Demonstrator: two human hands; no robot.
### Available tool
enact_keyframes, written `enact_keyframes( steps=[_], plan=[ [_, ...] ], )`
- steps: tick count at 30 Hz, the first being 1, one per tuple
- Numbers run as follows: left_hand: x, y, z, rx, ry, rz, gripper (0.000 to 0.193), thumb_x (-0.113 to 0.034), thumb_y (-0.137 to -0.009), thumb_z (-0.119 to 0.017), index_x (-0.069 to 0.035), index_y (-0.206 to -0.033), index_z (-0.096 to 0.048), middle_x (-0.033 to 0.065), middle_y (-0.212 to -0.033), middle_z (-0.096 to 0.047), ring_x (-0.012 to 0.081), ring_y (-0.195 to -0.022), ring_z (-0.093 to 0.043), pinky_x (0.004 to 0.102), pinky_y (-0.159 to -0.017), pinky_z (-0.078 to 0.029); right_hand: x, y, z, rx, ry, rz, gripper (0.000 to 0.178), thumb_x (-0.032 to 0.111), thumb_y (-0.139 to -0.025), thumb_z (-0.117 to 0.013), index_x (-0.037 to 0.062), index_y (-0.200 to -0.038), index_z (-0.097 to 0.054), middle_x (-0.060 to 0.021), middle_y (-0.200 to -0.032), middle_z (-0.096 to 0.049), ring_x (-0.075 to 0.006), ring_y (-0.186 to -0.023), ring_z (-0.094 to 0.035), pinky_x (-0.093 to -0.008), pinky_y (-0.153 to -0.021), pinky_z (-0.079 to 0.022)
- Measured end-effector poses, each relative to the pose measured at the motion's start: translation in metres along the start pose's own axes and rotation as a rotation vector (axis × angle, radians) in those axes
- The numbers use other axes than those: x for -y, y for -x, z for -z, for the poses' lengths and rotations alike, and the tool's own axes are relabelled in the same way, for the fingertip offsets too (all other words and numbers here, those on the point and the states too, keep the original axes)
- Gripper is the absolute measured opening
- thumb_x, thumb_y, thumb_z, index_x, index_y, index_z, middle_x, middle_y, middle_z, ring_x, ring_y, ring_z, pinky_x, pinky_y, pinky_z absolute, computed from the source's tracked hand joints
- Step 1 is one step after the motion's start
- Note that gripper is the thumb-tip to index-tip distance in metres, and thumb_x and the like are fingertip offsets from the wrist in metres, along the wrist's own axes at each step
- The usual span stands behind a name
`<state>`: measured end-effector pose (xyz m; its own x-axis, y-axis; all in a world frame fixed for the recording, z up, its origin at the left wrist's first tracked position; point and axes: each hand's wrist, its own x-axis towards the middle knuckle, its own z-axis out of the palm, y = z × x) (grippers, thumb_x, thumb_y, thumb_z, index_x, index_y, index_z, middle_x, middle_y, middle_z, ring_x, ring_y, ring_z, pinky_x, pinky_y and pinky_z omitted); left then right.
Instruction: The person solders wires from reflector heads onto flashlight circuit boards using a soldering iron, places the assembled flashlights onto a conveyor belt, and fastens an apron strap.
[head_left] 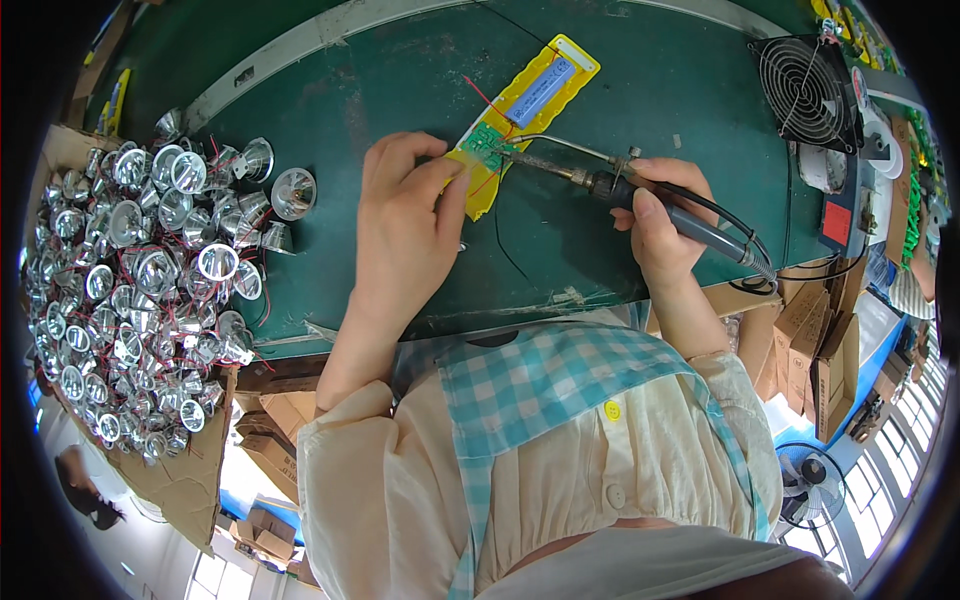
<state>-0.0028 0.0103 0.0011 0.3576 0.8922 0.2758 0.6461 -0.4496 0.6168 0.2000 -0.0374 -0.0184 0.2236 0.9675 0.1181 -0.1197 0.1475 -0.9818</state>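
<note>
A yellow plastic casing [485,203] lies slantwise on the green bench, holding a blue cylindrical battery cell [539,93] and a small green circuit board [484,146] with thin red wires. My left hand [412,215] has its fingers pinched together at the casing's left edge, beside the board. What is between those fingertips is hidden. My right hand [668,215] grips a soldering iron [607,187], its tip touching or just over the board. A thin metal tube [567,146] clamped along the iron also points at the board.
At the left stands a cardboard box [190,495] heaped with silvery reflector cups [155,270] with red wires; one loose cup [293,194] sits beside the heap. A black fan [806,92] stands at the back right. The iron's cable [735,215] trails right. Cardboard boxes [815,350] are below the bench.
</note>
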Motion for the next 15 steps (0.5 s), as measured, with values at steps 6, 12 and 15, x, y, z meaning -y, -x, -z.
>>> enact_keyframes(
  steps=[6, 12, 15],
  plan=[
    [0.017, 0.01, 0.041, -0.039, -0.085, 0.418, 0.018, -0.016, -0.065, -0.063, 0.0, -0.074, -0.057, 0.0115, -0.078, -0.051, 0.0244, -0.068, -0.051, 0.033, -0.058, -0.039, 0.001, 0.0, 0.007, -0.047, -0.05, -0.032, 0.018, 0.003, -0.068, -0.054, -0.0008, -0.086, -0.05, -0.0084, -0.07, -0.053, -0.0088, -0.051, -0.051, -0.018, -0.047, -0.045],
    [0.032, 0.009, 0.013, 0.015, -0.138, 0.323, 0.014, -0.013, -0.067, -0.06, 0.0, -0.067, -0.057, 0.0114, -0.067, -0.052, 0.0242, -0.065, -0.05, 0.0302, -0.059, -0.04, 0.003, -0.002, 0.001, -0.026, -0.062, -0.026, 0.018, 0.003, -0.068, -0.054, -0.001, -0.086, -0.05, -0.0086, -0.07, -0.053, -0.0091, -0.05, -0.051, -0.018, -0.047, -0.044],
    [0.024, 0.002, 0.006, -0.068, 0.277, 0.51, 0.008, -0.007, -0.066, -0.059, 0.0, -0.068, -0.056, 0.0099, -0.064, -0.052, 0.0211, -0.061, -0.05, 0.0276, -0.056, -0.04, 0.001, -0.002, 0.003, -0.04, -0.063, -0.032, 0.018, 0.003, -0.068, -0.054, -0.001, -0.086, -0.05, -0.0085, -0.07, -0.053, -0.0089, -0.05, -0.051, -0.0182, -0.047, -0.045]
  ],
)
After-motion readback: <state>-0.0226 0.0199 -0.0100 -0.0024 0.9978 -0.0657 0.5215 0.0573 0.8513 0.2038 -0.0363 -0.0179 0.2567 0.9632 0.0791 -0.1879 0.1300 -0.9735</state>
